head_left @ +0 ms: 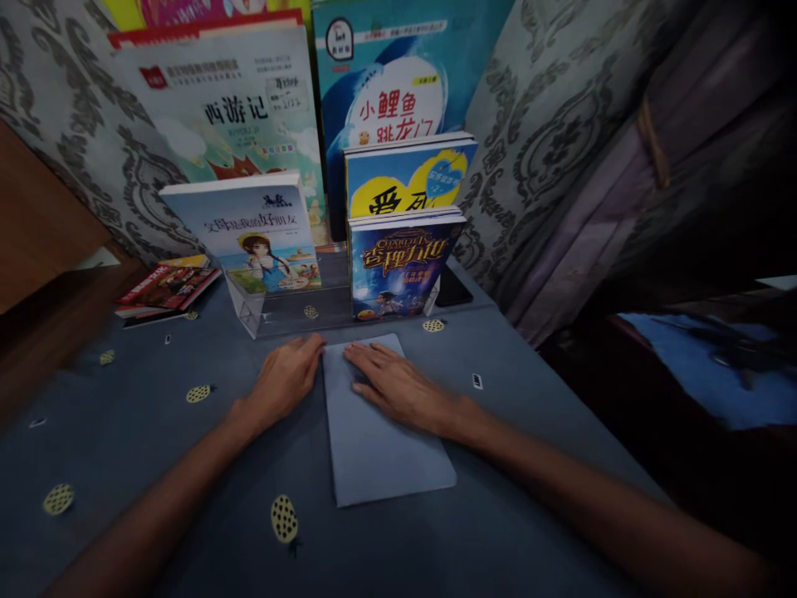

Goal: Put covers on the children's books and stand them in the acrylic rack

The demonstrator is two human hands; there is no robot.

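A plain pale-blue notebook (386, 469) with rounded right corners lies closed on the patterned tablecloth (237, 515). My right hand (395, 382) rests palm down on its upper half, fingers stretched out toward the far left corner. At that corner is my left hand (290, 374), its fingers curled together and their tips on the notebook's edge. The underside of the left fingers is hidden. Just beyond both hands stands a clear acrylic book stand (249, 311).
Upright in the stand are a picture-cover book (267, 241), a dark blue book (395, 270) and several taller ones behind. A small book pile (165, 286) sits at the left. A dark flat object (454, 286) lies behind the stand's right end. Patterned curtains (535, 124) hang behind.
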